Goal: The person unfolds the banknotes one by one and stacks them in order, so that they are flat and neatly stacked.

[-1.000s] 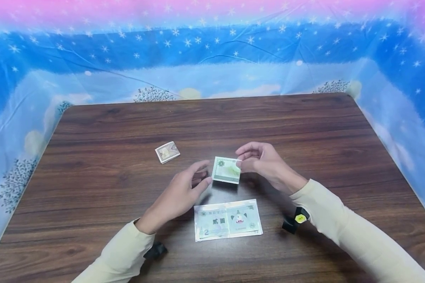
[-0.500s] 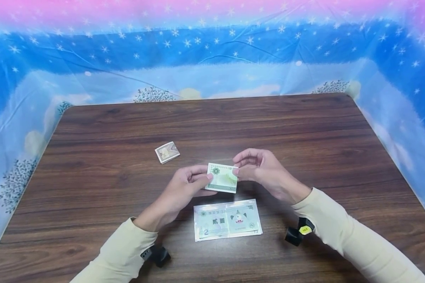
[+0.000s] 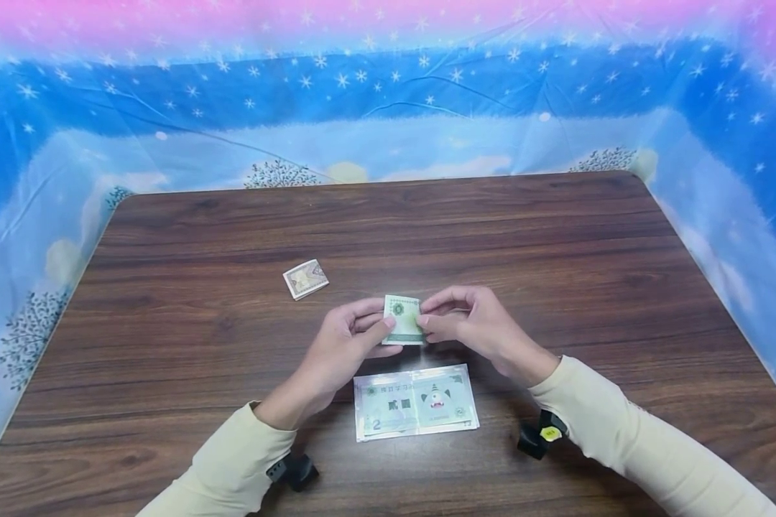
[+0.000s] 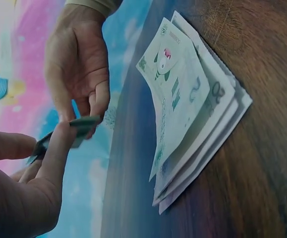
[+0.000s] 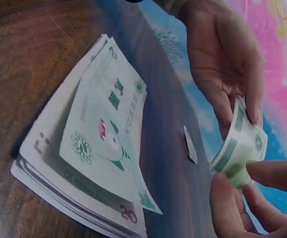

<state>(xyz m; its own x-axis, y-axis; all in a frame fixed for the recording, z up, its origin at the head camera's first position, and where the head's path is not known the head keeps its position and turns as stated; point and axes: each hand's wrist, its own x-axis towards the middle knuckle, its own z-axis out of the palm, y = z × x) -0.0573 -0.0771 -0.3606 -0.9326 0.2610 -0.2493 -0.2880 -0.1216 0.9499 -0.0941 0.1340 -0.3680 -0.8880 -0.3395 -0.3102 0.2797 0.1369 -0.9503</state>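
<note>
A folded green banknote (image 3: 401, 309) is held up between both hands over the table. My left hand (image 3: 339, 348) pinches its left edge, thumb on the face and fingers behind. The right hand (image 3: 491, 330) pinches the opposite edge with thumb and fingertips. Seen from the right wrist, the banknote (image 5: 240, 134) bows between the two hands. Just nearer the body lies a stack of pale green banknotes (image 3: 440, 424), its top note marked 2 with a cartoon face. The wrist views show the top note of this stack (image 5: 93, 129) curling up from those beneath.
A small folded brown banknote (image 3: 306, 278) lies farther back, left of the hands. The dark wood-grain table (image 3: 556, 237) reaches back to a blue and pink snowflake cloth (image 3: 388, 86). A black wrist camera (image 3: 300, 472) hangs below the left sleeve, another wrist camera (image 3: 532, 439) below the right.
The left hand has taken hold of the green banknote, which only the right hand held before. The right hand has come in leftward, and the banknote now looks narrower.
</note>
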